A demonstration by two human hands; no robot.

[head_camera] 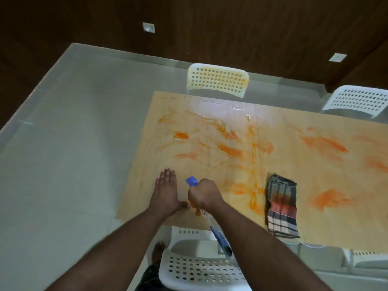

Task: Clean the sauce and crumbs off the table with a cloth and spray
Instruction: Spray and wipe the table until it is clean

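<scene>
The person's right hand [202, 195] is curled tight around the neck of a spray bottle [218, 234], whose blue nozzle [191, 181] sticks out above the knuckles toward 11 o'clock while the clear body with its blue label trails back under the forearm toward 5 o'clock. The left hand [165, 191] lies flat with straight fingers on the near-left corner of the table [315, 175], just beside the right hand at its 9 o'clock, the thumb almost touching it. Orange sauce smears [230, 150] streak the pale tabletop from 12 to 3 o'clock of the hands, with a wet shiny patch near the far edge. A folded checked cloth [282, 208] rests on the table at 3 o'clock of the right hand, apart from it, reaching close to the near edge. White perforated chairs stand around: one [201, 267] below the arms at 6 o'clock, one [217, 79] across the table at 12 o'clock, another [357, 100] at 2 o'clock
</scene>
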